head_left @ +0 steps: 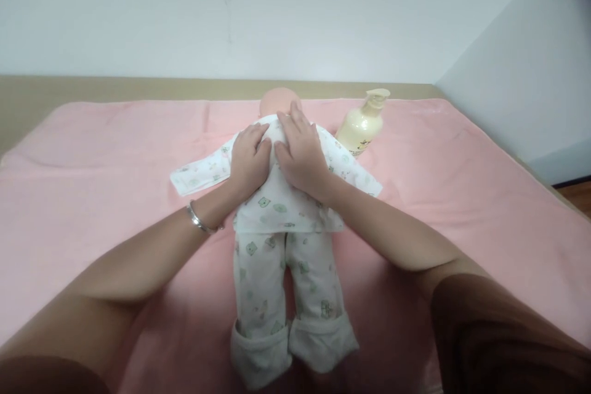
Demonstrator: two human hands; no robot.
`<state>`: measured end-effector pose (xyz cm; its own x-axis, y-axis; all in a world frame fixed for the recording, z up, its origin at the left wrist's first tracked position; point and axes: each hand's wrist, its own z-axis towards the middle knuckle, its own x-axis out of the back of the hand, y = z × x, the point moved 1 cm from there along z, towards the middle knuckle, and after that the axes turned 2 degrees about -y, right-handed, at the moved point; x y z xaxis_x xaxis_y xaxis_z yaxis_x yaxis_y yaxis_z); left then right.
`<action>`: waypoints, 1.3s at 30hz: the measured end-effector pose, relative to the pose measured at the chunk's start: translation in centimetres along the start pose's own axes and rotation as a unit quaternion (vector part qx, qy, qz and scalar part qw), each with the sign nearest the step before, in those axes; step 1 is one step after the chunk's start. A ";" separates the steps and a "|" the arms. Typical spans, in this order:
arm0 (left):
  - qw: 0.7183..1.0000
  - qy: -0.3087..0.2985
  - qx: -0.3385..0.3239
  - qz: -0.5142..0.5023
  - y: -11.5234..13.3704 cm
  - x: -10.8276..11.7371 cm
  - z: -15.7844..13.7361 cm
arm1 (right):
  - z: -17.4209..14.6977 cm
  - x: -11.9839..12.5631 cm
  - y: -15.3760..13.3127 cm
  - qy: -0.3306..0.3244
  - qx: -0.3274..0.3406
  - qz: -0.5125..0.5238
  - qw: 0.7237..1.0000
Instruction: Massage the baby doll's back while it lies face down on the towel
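A baby doll [280,101] lies stretched out with its bare head away from me, its face hidden. It wears a white printed top [286,215] and matching trousers [263,283] with the cuffs rolled up. My left hand [252,157] rests on the left side of the upper torso, fingers extended over the cloth. On the right side of the torso lies my right hand [302,151], its fingers spread and reaching up to the head. Neither hand grasps anything. The doll's sleeves reach out to both sides.
A pale yellow pump bottle [362,126] leans to the right of the doll's shoulder. Under everything is a pink blanket [115,191] over a wooden surface [28,104]. A white wall [138,12] rises behind, meeting another wall at right.
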<state>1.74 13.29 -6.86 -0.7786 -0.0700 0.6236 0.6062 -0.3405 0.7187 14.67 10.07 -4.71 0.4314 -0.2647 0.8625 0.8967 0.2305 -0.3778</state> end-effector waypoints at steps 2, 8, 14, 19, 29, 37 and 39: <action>1.000 0.000 0.014 0.000 0.1 0.1 0.0 | 0.2 1.7 0.1 0.031 0.012 -0.009 0.999; 1.000 -0.001 0.024 0.007 0.0 0.0 0.1 | 1.9 9.8 3.0 0.228 -0.031 -0.077 0.970; 0.997 -0.037 -0.069 0.009 2.4 1.2 -1.1 | 3.9 9.9 6.5 0.084 -0.062 -0.133 0.986; 0.956 -0.188 -0.036 -0.222 6.5 2.6 -2.5 | 4.4 9.4 6.8 0.055 -0.046 -0.155 0.985; 0.742 -0.279 0.117 -0.598 11.7 -2.0 4.3 | 5.2 10.3 6.4 0.058 -0.167 -0.076 0.981; 0.607 -0.325 0.171 -0.704 13.6 -2.9 5.3 | 5.3 10.4 5.9 0.047 -0.196 -0.084 0.976; 0.642 -0.325 0.167 -0.675 13.2 -2.7 5.1 | 5.4 10.5 5.9 0.043 -0.201 -0.080 0.975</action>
<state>12.64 13.80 2.54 -0.4652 0.5202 -0.7162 -0.4632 0.5464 0.6977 23.95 13.71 3.97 0.2745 -0.3487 0.8962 0.9122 -0.2003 -0.3573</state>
